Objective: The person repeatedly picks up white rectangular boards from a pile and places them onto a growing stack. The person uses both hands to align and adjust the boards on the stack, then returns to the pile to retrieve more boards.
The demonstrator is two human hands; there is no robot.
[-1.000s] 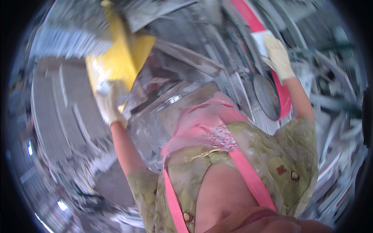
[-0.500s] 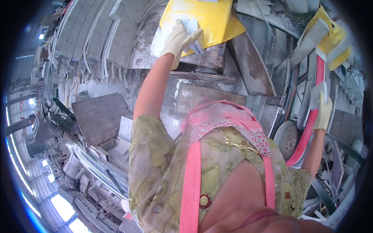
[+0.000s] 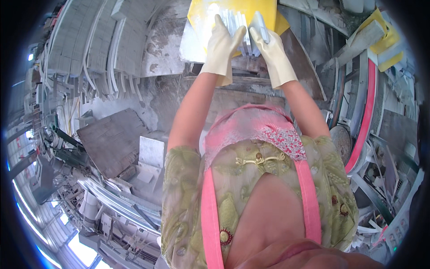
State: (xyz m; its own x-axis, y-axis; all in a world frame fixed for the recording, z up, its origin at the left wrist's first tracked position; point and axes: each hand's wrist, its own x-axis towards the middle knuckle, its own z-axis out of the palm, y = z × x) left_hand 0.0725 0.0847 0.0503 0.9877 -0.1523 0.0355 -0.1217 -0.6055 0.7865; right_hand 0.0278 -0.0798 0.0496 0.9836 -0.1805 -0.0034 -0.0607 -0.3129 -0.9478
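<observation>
On yellow sheeting [image 3: 200, 19], left hand [image 3: 224, 47] spread around pale strips [image 3: 230, 23], right hand [image 3: 273, 54] pinching one — grey slabs [image 3: 74, 49] left, pink belt [image 3: 368, 103] right.

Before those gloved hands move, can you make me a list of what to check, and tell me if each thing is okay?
1. Gloves on: ok. The left hand and right hand both wear cream ones.
2. Left hand at the slabs: ok. It is right up against them.
3. Right hand has a slab: ok. It seems to grip the right slab, which tilts.
4. Hands away from the red belt: ok. Both are well to its left.
5. Belt stopped: cannot tell from this picture.
6. Yellow sheet fully in view: not ok. The picture's top edge cuts it off.
</observation>
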